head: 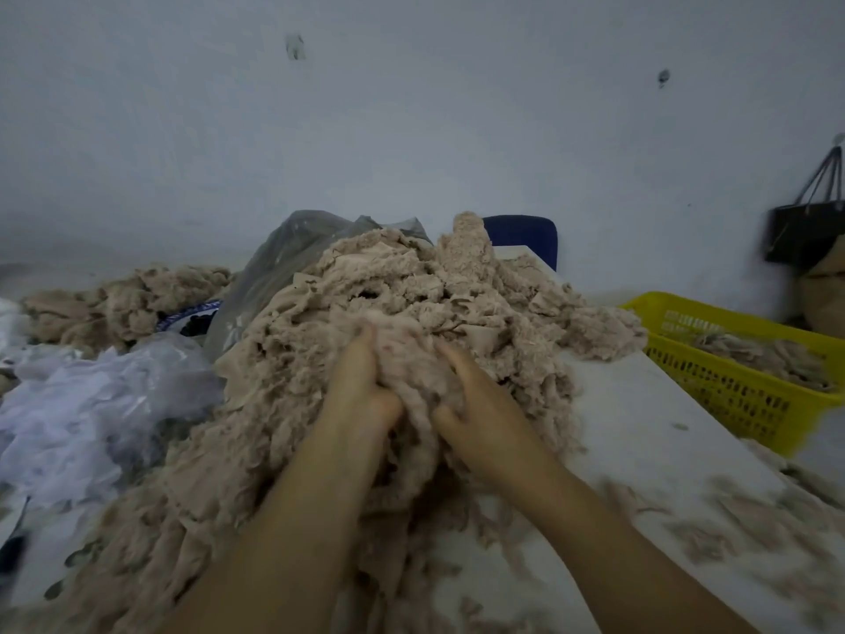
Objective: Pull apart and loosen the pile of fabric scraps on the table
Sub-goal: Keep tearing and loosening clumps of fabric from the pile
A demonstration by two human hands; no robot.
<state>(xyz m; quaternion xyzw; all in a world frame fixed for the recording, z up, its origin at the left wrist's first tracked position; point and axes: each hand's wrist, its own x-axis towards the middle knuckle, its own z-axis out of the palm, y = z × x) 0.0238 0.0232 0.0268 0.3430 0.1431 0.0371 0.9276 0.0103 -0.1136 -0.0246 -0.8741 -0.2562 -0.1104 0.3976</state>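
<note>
A big heap of beige fabric scraps fills the middle of the white table. Both my hands are dug into its near slope, side by side. My left hand grips a fluffy clump of scraps with its thumb curled in against it. My right hand grips the same clump from the right, fingers buried in the fabric. The fingertips of both hands are hidden in the pile.
A yellow slotted basket with some scraps stands at the right table edge. Clear and grey plastic bags lie on the left, with a smaller scrap heap behind. Loose scraps litter the near right. A blue chair back rises behind the pile. A black bag hangs on the wall.
</note>
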